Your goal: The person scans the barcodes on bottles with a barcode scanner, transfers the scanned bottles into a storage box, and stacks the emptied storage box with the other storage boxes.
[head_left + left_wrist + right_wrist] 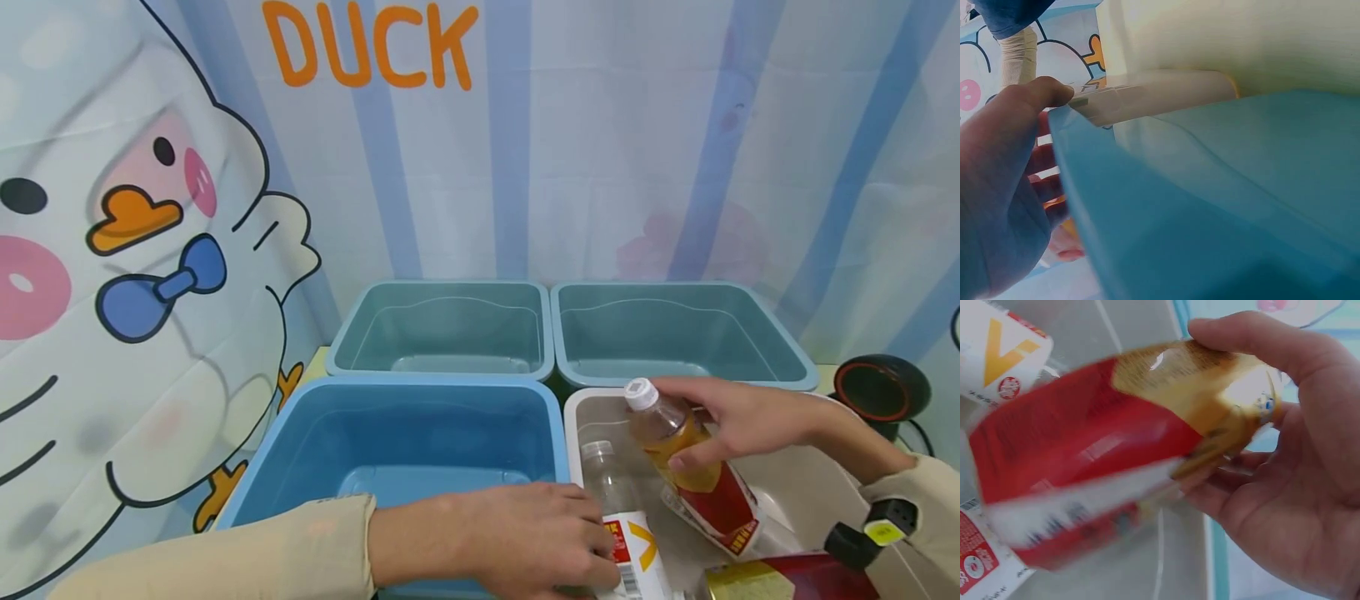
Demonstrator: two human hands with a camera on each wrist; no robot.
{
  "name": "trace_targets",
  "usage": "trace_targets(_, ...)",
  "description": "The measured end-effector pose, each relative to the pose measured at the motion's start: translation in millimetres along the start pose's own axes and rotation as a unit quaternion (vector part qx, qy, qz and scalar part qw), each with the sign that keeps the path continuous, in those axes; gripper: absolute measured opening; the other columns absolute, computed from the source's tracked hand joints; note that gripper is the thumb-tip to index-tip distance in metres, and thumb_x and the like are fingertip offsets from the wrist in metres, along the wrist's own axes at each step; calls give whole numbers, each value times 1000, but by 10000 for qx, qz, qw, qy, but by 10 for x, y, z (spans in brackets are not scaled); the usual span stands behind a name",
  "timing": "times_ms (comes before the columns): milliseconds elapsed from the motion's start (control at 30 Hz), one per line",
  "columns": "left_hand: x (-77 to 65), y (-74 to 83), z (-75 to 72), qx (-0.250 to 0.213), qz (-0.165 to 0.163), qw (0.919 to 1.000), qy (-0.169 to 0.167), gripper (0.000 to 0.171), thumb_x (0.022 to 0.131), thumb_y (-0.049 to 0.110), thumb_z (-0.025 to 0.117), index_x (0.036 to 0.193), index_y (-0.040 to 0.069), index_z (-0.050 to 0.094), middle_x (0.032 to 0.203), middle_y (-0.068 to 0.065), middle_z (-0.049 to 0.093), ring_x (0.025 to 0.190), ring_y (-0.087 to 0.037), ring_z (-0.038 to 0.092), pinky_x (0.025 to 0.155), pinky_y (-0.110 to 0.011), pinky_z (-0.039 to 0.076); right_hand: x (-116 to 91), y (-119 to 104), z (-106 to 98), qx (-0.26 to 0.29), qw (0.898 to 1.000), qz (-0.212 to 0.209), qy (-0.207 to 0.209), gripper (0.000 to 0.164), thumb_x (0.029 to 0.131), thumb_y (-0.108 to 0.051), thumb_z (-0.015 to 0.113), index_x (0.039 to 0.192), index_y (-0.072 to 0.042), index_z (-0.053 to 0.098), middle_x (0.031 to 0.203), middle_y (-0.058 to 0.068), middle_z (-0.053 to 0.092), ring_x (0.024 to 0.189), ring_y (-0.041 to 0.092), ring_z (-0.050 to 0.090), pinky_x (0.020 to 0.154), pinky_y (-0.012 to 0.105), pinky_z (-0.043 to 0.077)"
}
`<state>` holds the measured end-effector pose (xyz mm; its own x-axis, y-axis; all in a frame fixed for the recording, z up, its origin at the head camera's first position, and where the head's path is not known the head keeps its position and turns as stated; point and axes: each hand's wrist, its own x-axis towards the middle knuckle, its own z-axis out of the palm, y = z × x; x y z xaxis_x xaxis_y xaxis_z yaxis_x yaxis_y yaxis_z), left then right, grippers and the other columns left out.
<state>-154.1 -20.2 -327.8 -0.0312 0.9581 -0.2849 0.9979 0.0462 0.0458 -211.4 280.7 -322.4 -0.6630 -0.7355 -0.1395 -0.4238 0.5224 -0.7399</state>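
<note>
My right hand (742, 421) grips a plastic drink bottle (693, 471) by its upper part, with the white cap pointing up and left. In the right wrist view its red and gold label (1097, 444) fills the middle, blurred. The bottle is tilted over the pale grey bin (795, 475). My left hand (540, 533) reaches across the rim between the blue bin (405, 383) and the grey one, fingers beside a white-labelled bottle (633, 550). In the left wrist view its thumb and spread fingers lie either side of a blue edge (1063, 162); the fingertips are partly hidden.
Two teal bins (442, 287) (675, 292) stand side by side behind the front bins. A red and gold container (795, 579) lies low in the grey bin. A black round device (881, 387) stands at right. A duck-print curtain (600, 150) hangs behind.
</note>
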Motion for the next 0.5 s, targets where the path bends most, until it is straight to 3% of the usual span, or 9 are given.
trace_targets(267,4,13,2,112,-21,9999,0,37,107,49,53,137,30,66,133,16,63,125,0,51,118,-20,24,-181,-45,-179,-155,9940,-159,1073,79,90,-18,78,157,-12,35,134,9,56,113,21,60,85,35,58)
trace_targets(500,3,10,6,68,-64,9999,-36,40,106,50,53,139,31,65,136,18,61,127,1,51,118,-19,22,-326,-74,-364,5,9841,-436,1721,73,92,-2,73,155,-17,39,139,2,54,116,17,58,83,37,58)
